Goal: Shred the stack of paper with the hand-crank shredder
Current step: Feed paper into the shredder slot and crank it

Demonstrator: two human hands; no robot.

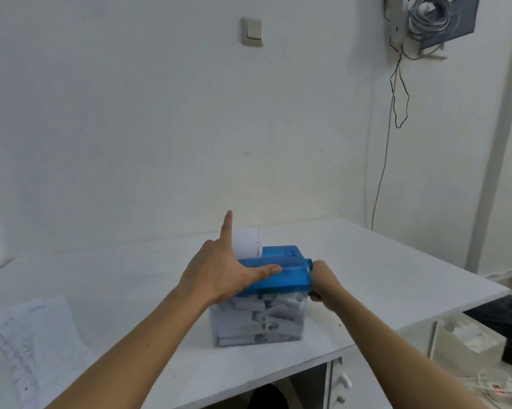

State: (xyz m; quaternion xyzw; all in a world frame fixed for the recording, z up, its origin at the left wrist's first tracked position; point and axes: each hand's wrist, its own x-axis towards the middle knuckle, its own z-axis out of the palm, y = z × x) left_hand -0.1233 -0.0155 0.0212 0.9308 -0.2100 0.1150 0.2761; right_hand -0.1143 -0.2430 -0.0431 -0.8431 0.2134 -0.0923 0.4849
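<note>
We think this is an office, because we see a white desk [366, 261] with printed papers [33, 335] on it and grey cables [428, 16] on the wall [130, 113].

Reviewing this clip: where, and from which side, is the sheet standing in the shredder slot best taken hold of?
Pinch the free top edge of the sheet, coming from above. It stands upright out of the slot in the blue shredder head, with its lower part inside, and the left hand blocks its left side, so only the top is clear.
</note>
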